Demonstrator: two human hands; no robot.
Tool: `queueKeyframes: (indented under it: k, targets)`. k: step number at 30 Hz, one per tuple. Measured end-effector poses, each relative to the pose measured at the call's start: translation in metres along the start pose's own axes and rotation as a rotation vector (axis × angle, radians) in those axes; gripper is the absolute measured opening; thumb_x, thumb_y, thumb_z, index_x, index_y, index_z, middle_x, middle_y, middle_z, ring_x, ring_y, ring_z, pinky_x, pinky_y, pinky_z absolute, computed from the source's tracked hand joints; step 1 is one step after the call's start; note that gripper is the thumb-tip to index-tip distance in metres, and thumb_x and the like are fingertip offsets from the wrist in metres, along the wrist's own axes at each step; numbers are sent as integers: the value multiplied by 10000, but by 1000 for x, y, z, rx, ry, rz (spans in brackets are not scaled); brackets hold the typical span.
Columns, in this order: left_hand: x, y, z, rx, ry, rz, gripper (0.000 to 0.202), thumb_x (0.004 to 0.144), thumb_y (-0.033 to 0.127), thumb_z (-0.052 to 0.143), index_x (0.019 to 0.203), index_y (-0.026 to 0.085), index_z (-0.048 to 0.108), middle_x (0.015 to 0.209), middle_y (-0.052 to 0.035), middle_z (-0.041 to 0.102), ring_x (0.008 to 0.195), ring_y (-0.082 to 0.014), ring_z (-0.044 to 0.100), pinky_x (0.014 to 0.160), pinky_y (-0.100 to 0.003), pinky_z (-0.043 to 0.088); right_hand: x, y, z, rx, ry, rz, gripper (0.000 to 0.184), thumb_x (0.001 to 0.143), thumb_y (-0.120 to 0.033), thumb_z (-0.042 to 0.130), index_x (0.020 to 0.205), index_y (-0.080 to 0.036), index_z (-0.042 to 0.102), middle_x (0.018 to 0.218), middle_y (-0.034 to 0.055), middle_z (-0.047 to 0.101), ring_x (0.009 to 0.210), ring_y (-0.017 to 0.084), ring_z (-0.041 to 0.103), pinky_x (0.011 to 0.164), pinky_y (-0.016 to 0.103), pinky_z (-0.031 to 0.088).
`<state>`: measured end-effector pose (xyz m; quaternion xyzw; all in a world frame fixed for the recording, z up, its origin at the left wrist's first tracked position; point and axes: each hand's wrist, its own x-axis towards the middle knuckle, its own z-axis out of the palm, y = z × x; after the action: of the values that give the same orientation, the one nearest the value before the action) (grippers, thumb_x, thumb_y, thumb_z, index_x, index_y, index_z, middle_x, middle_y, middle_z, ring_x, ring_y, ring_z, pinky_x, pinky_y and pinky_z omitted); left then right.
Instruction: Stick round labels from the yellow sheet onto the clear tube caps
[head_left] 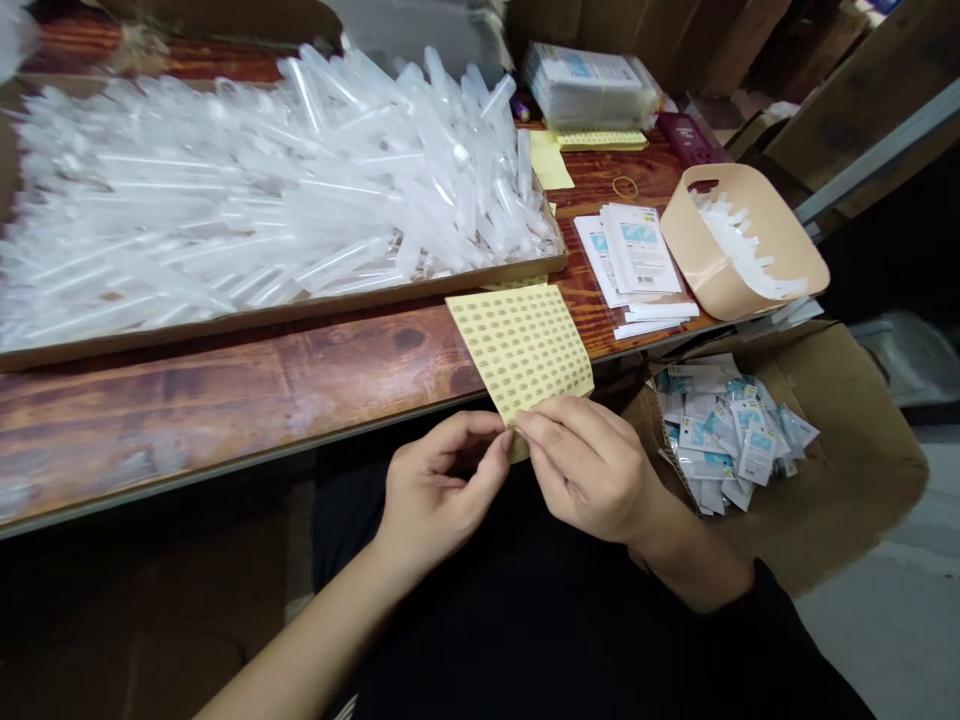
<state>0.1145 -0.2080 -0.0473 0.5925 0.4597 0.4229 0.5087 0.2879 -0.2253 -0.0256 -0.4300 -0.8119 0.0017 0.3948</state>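
A yellow sticker sheet (525,345), printed with rows of small dark oval labels, hangs over the table's front edge toward me. At its near corner my left hand (450,470) pinches with thumb and forefinger. My right hand (589,465) is closed on the same corner, its fingertips almost touching the left ones. Whether a single label is between the fingertips is too small to tell. Behind the sheet, a shallow cardboard tray (300,305) is heaped with clear plastic tubes (247,190).
Printed cards (641,250) lie stacked right of the sheet, beside a beige bin (697,260) holding white pieces. Below right, a cardboard box (847,480) contains packed bags (735,435). A bundle of packaging (585,85), a rubber band (625,187) and a maroon box (686,138) are farther back.
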Motion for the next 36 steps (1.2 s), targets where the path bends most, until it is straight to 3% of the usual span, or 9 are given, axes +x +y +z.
queueKeyframes:
  k: [5, 13, 21, 27, 36]
  targets:
    - [1, 3, -1, 97, -49, 60, 129, 910, 260, 678, 985, 230, 778, 926, -28, 814, 783, -174, 763, 731, -237, 596, 4, 6, -12, -86, -92, -121, 203, 989, -59, 496, 1076, -126, 667, 861, 87, 721, 825, 204, 705, 770, 345, 621]
    - [1, 0, 5, 88, 69, 39, 170, 858, 333, 731, 966, 241, 825, 855, -35, 815, 719, -195, 742, 688, -274, 593, 25, 18, -23, -196, -236, -321, 248, 996, -65, 501, 838, -170, 660, 785, 52, 671, 711, 174, 623, 645, 322, 550]
    - [1, -2, 8, 64, 119, 53, 175, 840, 325, 744, 965, 238, 831, 861, -34, 817, 699, -183, 737, 704, -270, 595, 39, 24, -26, -96, -313, -326, 300, 1021, -99, 442, 835, -183, 662, 786, 47, 648, 723, 175, 614, 672, 330, 552]
    - [1, -1, 9, 70, 127, 116, 178, 885, 287, 696, 994, 223, 822, 874, -36, 819, 708, -171, 742, 711, -254, 594, 43, 23, -27, -123, -299, -331, 299, 1021, -119, 451, 817, -190, 657, 776, 45, 650, 700, 170, 604, 645, 325, 538]
    - [2, 12, 11, -94, 137, -78, 191, 830, 383, 784, 872, 199, 804, 840, -54, 805, 761, -205, 754, 773, -303, 633, 43, 23, -22, -22, -244, -233, 202, 976, -114, 518, 869, -195, 669, 799, 42, 667, 738, 177, 643, 672, 319, 559]
